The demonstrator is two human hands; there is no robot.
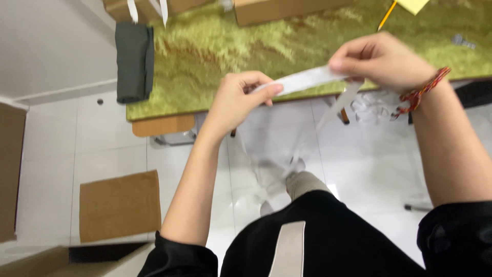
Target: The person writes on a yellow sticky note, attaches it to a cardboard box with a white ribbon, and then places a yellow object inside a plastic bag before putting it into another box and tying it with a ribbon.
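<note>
I hold a white strip of tape or ribbon (pixel 302 81) stretched between both hands, in front of the table edge. My left hand (pixel 240 98) pinches its left end. My right hand (pixel 382 60), with a red braided bracelet on the wrist, pinches the other end, and a loose tail of the strip (pixel 341 102) hangs down from it. Both hands hover just over the near edge of the green patterned table cover (pixel 215 46).
A dark folded cloth (pixel 133 61) lies at the table's left edge. Cardboard boxes (pixel 277 10) stand at the back, with a yellow pencil (pixel 387 15) beside them. Crumpled white strips (pixel 371 105) lie on the white tiled floor, and a brown cardboard sheet (pixel 120 205) lies at left.
</note>
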